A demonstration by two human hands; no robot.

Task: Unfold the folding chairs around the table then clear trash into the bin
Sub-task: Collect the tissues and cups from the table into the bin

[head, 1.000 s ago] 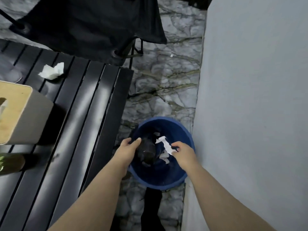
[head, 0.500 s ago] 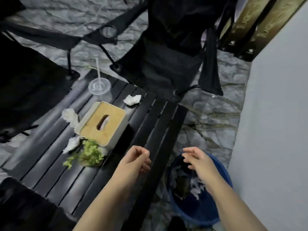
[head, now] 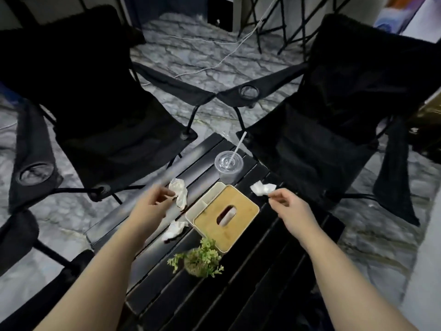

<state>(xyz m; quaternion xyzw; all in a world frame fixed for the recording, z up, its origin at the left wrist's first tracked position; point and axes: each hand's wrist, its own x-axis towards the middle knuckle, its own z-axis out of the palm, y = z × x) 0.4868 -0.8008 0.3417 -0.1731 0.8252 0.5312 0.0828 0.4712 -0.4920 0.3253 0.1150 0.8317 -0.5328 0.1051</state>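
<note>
Grey marbled flooring (head: 191,56) surrounds a black slatted table (head: 250,271), with two unfolded black folding chairs at its far side, one to the left (head: 100,111) and one to the right (head: 334,120). Over the table's left part, the left hand (head: 152,204) has thumb and fingers closed in a pinch on a crumpled tissue (head: 179,194). Another crumpled tissue (head: 174,229) lies just nearer, beside a wooden-lidded tissue box (head: 226,213). Right of the box, the right hand (head: 288,206) pinches the edge of a third tissue (head: 262,188) (fingers curled, not spread). A lidded plastic cup (head: 228,166) with a straw stands beyond the box; a small green plant (head: 202,259) sits nearer. No bin shows in view.
</note>
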